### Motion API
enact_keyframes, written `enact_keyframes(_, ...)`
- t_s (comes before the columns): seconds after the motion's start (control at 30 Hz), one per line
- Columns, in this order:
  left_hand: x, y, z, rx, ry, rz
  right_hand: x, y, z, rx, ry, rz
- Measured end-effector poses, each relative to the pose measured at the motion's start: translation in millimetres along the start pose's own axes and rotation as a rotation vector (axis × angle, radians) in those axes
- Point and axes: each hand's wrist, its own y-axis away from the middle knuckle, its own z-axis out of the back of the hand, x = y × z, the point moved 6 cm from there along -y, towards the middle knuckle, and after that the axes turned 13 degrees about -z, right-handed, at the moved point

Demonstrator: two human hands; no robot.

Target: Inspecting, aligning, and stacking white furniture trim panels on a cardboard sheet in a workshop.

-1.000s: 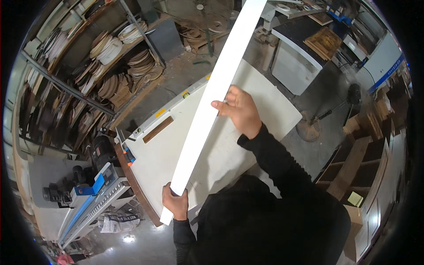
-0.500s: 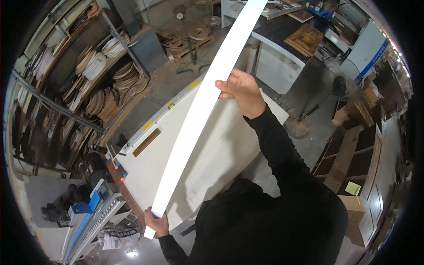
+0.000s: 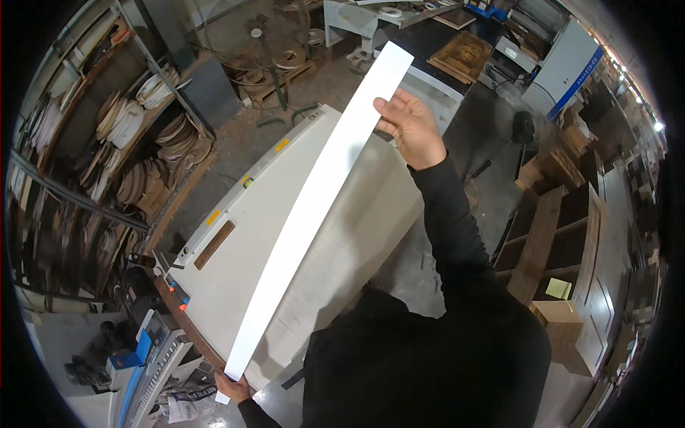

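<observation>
A long white strip of board (image 3: 308, 210) slants across the view, raised over a pale worktable (image 3: 357, 221) on which its shadow falls. My left hand (image 3: 234, 387) is closed round the strip's near end at the lower left. Close to the far end, my right hand (image 3: 412, 130) grips the right edge with the thumb on top; the fingers underneath are partly hidden. Along the table's far left side lies a spirit level (image 3: 246, 182) with yellow labels. Beside it rests a short brown wooden strip (image 3: 214, 245).
Shelves (image 3: 121, 167) with coiled edging rolls stand at the left. A machine with a blue bracket (image 3: 135, 353) is at the lower left. Beyond the table is a dark-topped bench (image 3: 421, 43) bearing a brown board (image 3: 457, 55). Wooden cabinet frames (image 3: 542, 242) stand at the right.
The white strip's far end, cut off by the top edge before, now shows whole. My right hand sits nearer that end in the picture. The view has shifted; both hands keep hold.
</observation>
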Motion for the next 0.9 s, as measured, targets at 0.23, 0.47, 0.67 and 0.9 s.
enact_keyframes(0.23, 15.3, 13.4, -0.7, 0.054, 0.048, 0.019, 17.5, 25.0, 15.8, -0.099, -0.01, 0.141)
enact_keyframes(0.47, 38.3, 30.8, -13.7, 0.148, 0.017, -0.001, 27.1, 35.5, 18.3, -0.141, 0.046, 0.203)
enact_keyframes(0.67, 44.0, 31.6, -9.3, 0.165, -0.061, -0.006, 31.3, 43.8, 26.5, -0.212, 0.037, 0.223)
enact_keyframes(0.9, 38.1, 25.0, 0.2, 0.121, -0.199, 0.001, 18.9, 41.9, 48.2, -0.261, 0.038, 0.179)
